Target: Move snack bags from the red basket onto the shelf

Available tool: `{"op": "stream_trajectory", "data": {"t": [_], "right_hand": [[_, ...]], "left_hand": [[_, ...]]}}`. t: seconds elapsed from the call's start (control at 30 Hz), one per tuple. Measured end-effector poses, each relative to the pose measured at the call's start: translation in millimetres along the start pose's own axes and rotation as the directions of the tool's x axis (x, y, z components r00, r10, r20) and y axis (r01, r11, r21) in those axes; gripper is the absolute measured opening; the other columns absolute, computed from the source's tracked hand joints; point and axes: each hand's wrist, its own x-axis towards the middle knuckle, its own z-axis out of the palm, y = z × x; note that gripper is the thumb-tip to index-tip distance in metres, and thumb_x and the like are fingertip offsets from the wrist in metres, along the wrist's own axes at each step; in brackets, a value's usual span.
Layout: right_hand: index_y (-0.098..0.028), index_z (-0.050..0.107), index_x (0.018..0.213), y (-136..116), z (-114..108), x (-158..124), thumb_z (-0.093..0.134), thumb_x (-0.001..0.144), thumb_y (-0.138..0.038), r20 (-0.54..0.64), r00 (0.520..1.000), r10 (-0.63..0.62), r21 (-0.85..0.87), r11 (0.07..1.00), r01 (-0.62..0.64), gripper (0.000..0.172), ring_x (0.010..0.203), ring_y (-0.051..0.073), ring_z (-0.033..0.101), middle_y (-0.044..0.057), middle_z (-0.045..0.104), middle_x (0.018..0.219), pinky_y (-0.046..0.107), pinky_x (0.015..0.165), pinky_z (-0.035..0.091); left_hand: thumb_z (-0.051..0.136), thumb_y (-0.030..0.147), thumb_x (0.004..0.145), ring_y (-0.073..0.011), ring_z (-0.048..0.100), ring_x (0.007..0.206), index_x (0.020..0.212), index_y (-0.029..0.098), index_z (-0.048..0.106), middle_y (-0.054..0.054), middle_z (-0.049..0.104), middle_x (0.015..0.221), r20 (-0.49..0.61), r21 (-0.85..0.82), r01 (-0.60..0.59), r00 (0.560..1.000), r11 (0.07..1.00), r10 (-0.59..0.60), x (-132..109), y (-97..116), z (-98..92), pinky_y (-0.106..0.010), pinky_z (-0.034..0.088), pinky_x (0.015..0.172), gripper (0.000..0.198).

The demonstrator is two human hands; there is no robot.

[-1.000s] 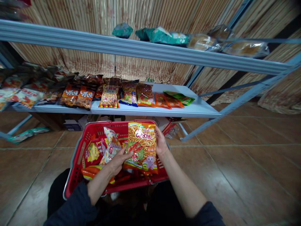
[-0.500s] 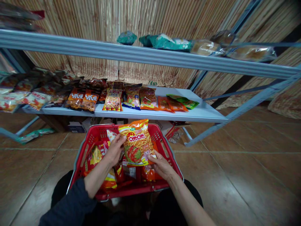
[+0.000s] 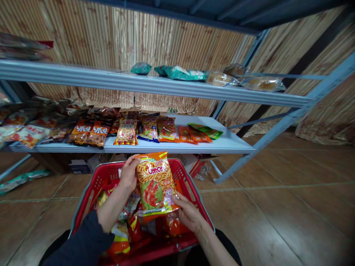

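An orange snack bag point(image 3: 154, 184) with noodle-like sticks and a red-and-green picture on its front is held upright over the red basket point(image 3: 194, 199). My left hand point(image 3: 129, 175) pinches its upper left edge. Its lower right corner is between the thumb and fingers of my right hand point(image 3: 188, 212); some of those fingers are hidden behind the bag. Several colourful snack packets point(image 3: 120, 234) lie inside the basket below both hands.
Behind the basket, the lower shelf point(image 3: 177, 147) bears several snack bags point(image 3: 126, 131). Teal packets point(image 3: 185, 74) and wrapped bread point(image 3: 222, 78) lie on the shelf above. Boxes point(image 3: 80, 167) stand under the lower shelf. A slanted metal post point(image 3: 288, 123) is at the right.
The view has tilted upward, so shelves and basket appear lower. Both hands still hold the orange bag, which looks larger and nearer.
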Motion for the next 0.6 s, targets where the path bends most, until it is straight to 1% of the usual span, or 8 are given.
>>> {"op": "stream_trajectory", "data": {"t": [0.07, 0.13, 0.23, 0.3, 0.37, 0.47, 0.53, 0.6], "right_hand": [[-0.016, 0.06, 0.101, -3, -4, -1, 0.075, 0.066, -0.036, 0.001, 1.0, -0.008, -0.009, 1.0, 0.008, 0.043, 0.062, 0.014, 0.065, 0.005, 0.07, 0.082, 0.021, 0.048, 0.052], [-0.016, 0.061, 0.099, -7, -8, -2, 0.075, 0.067, -0.038, -0.01, 1.0, -0.019, -0.043, 0.999, 0.018, 0.042, 0.058, 0.013, 0.064, 0.005, 0.07, 0.08, 0.02, 0.047, 0.051], [-0.015, 0.062, 0.096, -11, -14, -6, 0.075, 0.066, -0.039, -0.042, 0.999, -0.032, -0.091, 0.995, 0.028, 0.04, 0.055, 0.011, 0.062, 0.004, 0.069, 0.077, 0.019, 0.046, 0.05], [-0.015, 0.063, 0.094, -12, -17, -7, 0.075, 0.066, -0.04, -0.046, 0.998, -0.033, -0.108, 0.994, 0.028, 0.039, 0.055, 0.01, 0.062, 0.004, 0.069, 0.077, 0.018, 0.046, 0.05], [-0.015, 0.063, 0.094, -13, -19, -8, 0.074, 0.067, -0.04, -0.037, 0.999, -0.032, -0.118, 0.993, 0.028, 0.038, 0.054, 0.01, 0.062, 0.004, 0.07, 0.078, 0.018, 0.046, 0.05], [-0.016, 0.063, 0.095, -13, -19, -8, 0.074, 0.066, -0.04, -0.032, 0.999, -0.033, -0.105, 0.994, 0.03, 0.039, 0.054, 0.01, 0.061, 0.003, 0.069, 0.075, 0.019, 0.045, 0.05], [-0.016, 0.063, 0.096, -13, -19, -8, 0.074, 0.067, -0.04, -0.035, 0.999, -0.031, -0.08, 0.996, 0.028, 0.039, 0.054, 0.011, 0.062, 0.003, 0.069, 0.072, 0.018, 0.044, 0.049], [-0.016, 0.063, 0.095, -15, -17, -6, 0.074, 0.067, -0.039, -0.046, 0.998, -0.038, -0.048, 0.998, 0.036, 0.038, 0.053, 0.011, 0.062, 0.003, 0.069, 0.072, 0.017, 0.042, 0.048]], "left_hand": [[0.075, 0.025, 0.046, -0.01, 0.056, 0.057, 0.077, 0.017, 0.063, 0.005, 0.063, 0.064, 0.021, 0.055, -0.023, 1.0, 0.998, 0.021, 4, 3, 2.4, -0.023, 0.043, 0.058, 0.034], [0.075, 0.025, 0.044, -0.0101, 0.055, 0.057, 0.071, 0.016, 0.063, 0.004, 0.062, 0.061, 0.052, 0.18, -0.014, 0.999, 0.983, 0.005, 10, 6, 1.0, -0.022, 0.041, 0.058, 0.031], [0.077, 0.028, 0.042, -0.0105, 0.054, 0.057, 0.066, 0.014, 0.064, 0.001, 0.063, 0.06, 0.12, 0.414, 0.044, 0.987, 0.909, -0.102, 23, 12, -5.2, -0.022, 0.039, 0.058, 0.03], [0.078, 0.033, 0.043, -0.0105, 0.052, 0.055, 0.064, 0.014, 0.065, 0.0, 0.063, 0.059, 0.157, 0.505, 0.06, 0.975, 0.861, -0.16, 31, 17, -9.1, -0.023, 0.039, 0.058, 0.031], [0.077, 0.036, 0.046, -0.0097, 0.049, 0.054, 0.062, 0.014, 0.064, 0.001, 0.061, 0.057, 0.22, 0.574, -0.005, 0.964, 0.819, -0.148, 36, 22, -10.9, -0.023, 0.037, 0.057, 0.03], [0.075, 0.037, 0.05, -0.0085, 0.044, 0.052, 0.058, 0.015, 0.062, 0.004, 0.055, 0.051, 0.345, 0.694, -0.194, 0.935, 0.693, -0.083, 42, 29, -8.4, -0.021, 0.032, 0.054, 0.027], [0.074, 0.039, 0.052, -0.0081, 0.04, 0.049, 0.054, 0.015, 0.059, 0.005, 0.051, 0.048, 0.398, 0.748, -0.3, 0.916, 0.591, -0.039, 45, 32, -1.9, -0.021, 0.028, 0.051, 0.028], [0.072, 0.044, 0.053, -0.0078, 0.038, 0.047, 0.05, 0.016, 0.056, 0.006, 0.047, 0.046, 0.423, 0.744, -0.352, 0.906, 0.568, 0.008, 51, 34, 10.3, -0.022, 0.026, 0.049, 0.033]]}}
